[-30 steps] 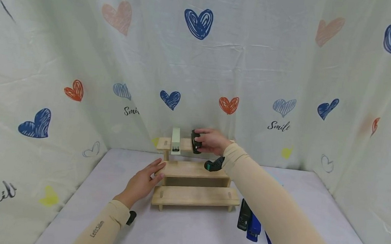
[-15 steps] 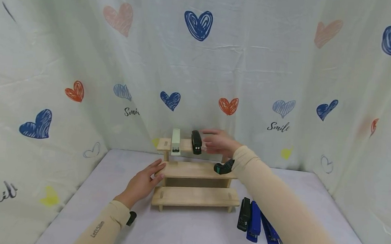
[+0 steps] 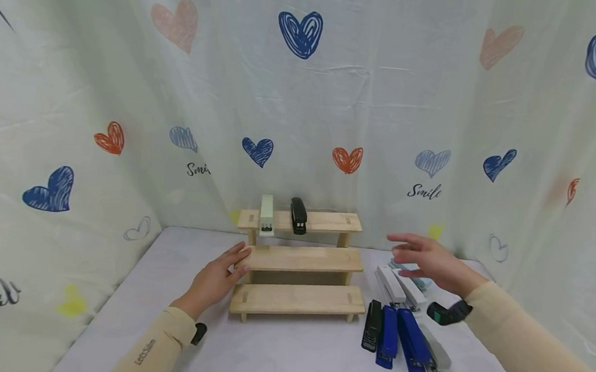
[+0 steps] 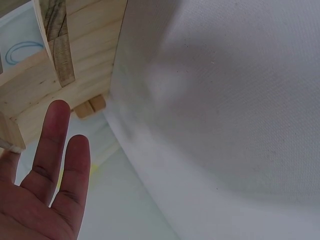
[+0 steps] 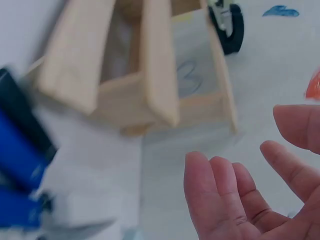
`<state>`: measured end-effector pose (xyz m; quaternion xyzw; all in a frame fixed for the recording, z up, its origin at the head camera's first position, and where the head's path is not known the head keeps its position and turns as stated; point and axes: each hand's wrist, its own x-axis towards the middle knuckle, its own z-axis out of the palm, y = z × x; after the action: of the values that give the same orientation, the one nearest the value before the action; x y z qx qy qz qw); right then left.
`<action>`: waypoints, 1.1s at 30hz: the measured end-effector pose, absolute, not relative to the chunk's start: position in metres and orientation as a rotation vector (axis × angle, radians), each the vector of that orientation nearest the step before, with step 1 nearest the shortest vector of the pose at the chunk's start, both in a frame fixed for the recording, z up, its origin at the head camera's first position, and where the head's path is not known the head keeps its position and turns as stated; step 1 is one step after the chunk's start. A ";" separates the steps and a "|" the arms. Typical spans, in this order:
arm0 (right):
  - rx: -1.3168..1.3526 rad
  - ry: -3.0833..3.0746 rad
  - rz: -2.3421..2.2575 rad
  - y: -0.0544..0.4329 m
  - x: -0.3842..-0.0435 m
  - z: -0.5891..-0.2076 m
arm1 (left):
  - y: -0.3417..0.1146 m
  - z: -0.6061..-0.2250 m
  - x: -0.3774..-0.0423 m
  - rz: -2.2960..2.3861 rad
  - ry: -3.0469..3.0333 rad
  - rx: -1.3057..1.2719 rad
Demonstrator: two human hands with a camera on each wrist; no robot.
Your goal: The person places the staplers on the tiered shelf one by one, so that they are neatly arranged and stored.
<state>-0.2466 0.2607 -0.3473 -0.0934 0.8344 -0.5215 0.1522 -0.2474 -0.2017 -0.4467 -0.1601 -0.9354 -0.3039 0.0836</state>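
A three-tier wooden shelf [image 3: 300, 260] stands in the middle of the table. On its top tier sit a pale green stapler [image 3: 267, 215] and, to the right, a black stapler [image 3: 298, 216]. My left hand [image 3: 215, 279] rests with extended fingers against the left end of the middle tier. In the left wrist view two fingers [image 4: 52, 150] of it reach up beside the wood. My right hand [image 3: 431, 262] hovers with nothing in its spread fingers, over two white staplers [image 3: 391, 285] and a light blue stapler [image 3: 423, 282] on the table.
Nearer the front right lie another black stapler [image 3: 372, 326], two blue staplers [image 3: 388, 337] and a grey-white stapler [image 3: 437, 354]. A curtain [image 3: 304, 105] printed with hearts hangs behind and on both sides of the table [image 3: 284, 360].
My right hand has let go of the black stapler on the top tier and moved right, over the group of staplers. My left hand has stayed at the shelf.
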 end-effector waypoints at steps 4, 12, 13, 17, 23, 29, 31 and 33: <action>-0.203 2.407 -1.467 0.298 -0.216 -0.375 | -0.201 -0.446 -0.247 -0.909 -2.793 -0.474; -0.045 2.391 -1.435 0.339 -0.177 -0.417 | -0.200 -0.446 -0.247 -0.884 -2.803 -0.472; -0.023 2.391 -1.434 0.341 -0.174 -0.420 | -0.200 -0.446 -0.247 -0.887 -2.805 -0.468; 0.048 2.394 -1.426 0.347 -0.165 -0.435 | -0.200 -0.446 -0.247 -0.892 -2.810 -0.465; 0.129 2.386 -1.385 0.346 -0.159 -0.455 | -0.200 -0.446 -0.247 -0.883 -2.801 -0.474; 0.183 2.347 -1.342 0.338 -0.151 -0.468 | -0.200 -0.446 -0.247 -0.884 -2.813 -0.465; 0.170 2.345 -1.322 0.337 -0.149 -0.470 | -0.199 -0.446 -0.247 -0.891 -2.818 -0.462; 0.170 2.351 -1.308 0.336 -0.148 -0.471 | -0.199 -0.446 -0.247 -0.895 -2.820 -0.461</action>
<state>-0.1479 0.3358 -0.4708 0.0614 0.8505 -0.4731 0.2213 -0.2467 -0.1990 -0.4463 -0.1535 -0.9392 -0.2981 0.0738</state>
